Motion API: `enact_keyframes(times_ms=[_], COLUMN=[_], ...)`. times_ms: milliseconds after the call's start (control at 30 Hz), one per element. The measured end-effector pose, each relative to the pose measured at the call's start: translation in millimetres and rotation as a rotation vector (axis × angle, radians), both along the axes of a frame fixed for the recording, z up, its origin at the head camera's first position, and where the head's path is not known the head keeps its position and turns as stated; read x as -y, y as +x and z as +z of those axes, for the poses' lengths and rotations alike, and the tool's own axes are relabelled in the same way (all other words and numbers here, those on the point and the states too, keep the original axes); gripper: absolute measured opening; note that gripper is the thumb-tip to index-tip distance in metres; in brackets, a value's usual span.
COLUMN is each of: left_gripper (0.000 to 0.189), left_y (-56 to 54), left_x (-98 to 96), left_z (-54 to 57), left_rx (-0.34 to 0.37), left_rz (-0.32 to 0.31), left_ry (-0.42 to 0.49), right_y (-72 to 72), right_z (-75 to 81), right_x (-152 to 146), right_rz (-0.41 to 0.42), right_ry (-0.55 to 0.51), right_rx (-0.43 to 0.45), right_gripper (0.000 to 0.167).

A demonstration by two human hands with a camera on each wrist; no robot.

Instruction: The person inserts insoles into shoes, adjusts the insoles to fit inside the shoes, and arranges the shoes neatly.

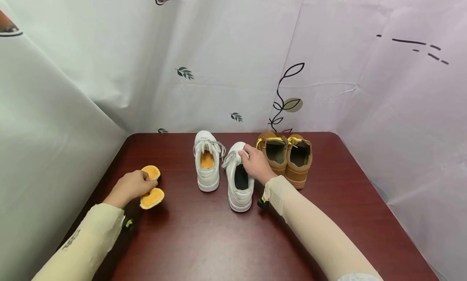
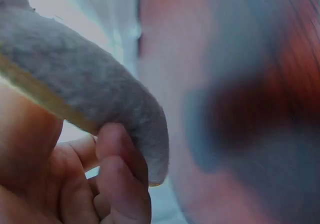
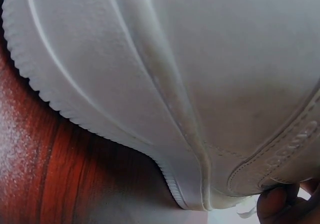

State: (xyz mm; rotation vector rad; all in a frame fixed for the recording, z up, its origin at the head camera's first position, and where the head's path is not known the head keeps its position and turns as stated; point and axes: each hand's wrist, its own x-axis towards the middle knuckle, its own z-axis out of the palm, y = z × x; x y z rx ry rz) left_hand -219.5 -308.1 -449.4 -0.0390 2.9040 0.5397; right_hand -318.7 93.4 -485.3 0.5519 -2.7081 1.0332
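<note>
My left hand (image 1: 133,187) grips an orange insole (image 1: 152,198) with a pale edge around its middle, above the table's left side. In the left wrist view the fuzzy whitish face of the insole (image 2: 95,73) shows between thumb and fingers. The right hand (image 1: 255,164) pinches the tongue of a white sneaker (image 1: 240,200) whose opening looks dark inside. Close up in the right wrist view are the sneaker's side (image 3: 150,68) and a few fingertips (image 3: 280,204). To its left stands the other white sneaker (image 1: 208,177), with an orange insole (image 1: 206,159) inside it.
A pair of brown shoes with yellow laces (image 1: 297,173) stands just beyond my right hand. Everything is on a dark red wooden table (image 1: 204,240). Pale printed sheets (image 1: 226,70) hang behind it and along both sides.
</note>
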Motion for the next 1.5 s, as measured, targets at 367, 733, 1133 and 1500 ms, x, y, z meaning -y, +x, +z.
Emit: enact_keyframes(times_ms=[367,733,1133,1500], left_gripper=[0.028,0.017,0.016,0.038], left_y=[36.1,59.6,60.7,28.4], left_x=[-52.8,-115.8,-184.0,-225.6], left_z=[50.0,77.3,75.0,63.7], left_rx=[-0.095,-0.160,-0.095,-0.009], left_rz=[-0.081,-0.209,-0.366,-0.423], left_ry=[0.023,0.080,0.235,0.273], right_y=[-1.1,0.2,-0.5,-2.3], right_z=[1.9,0.7,7.2,7.0], right_x=[0,2,-3,-4], right_rz=[0.009,0.016,0.025,0.065], right_ry=[-0.018,-0.013,0.043,0.043], right_rx=[-0.011,0.004,0.007,0.041], right_gripper=[0.025,0.028,0.028,0.031])
